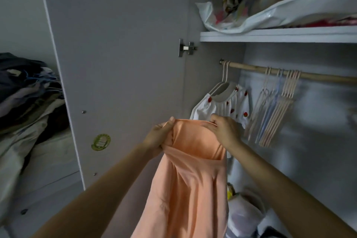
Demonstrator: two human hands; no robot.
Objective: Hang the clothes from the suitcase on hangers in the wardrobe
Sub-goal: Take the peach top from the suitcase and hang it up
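Note:
I hold a peach-orange dress (191,176) up in front of the open wardrobe. My left hand (159,135) grips its top edge on the left and my right hand (225,130) pinches the top edge on the right. The dress hangs down between my forearms. Behind it a white top with red strawberries (231,105) hangs on a hanger from the wooden rail (318,77). A bunch of several empty hangers (274,110), pink and blue, hangs further right on the same rail. The suitcase is out of view.
The grey wardrobe door (119,54) stands open on the left. A white shelf (280,35) above the rail carries bagged bedding (270,0). A pile of clothes (25,92) lies at far left. Plastic bags (245,214) sit on the wardrobe floor.

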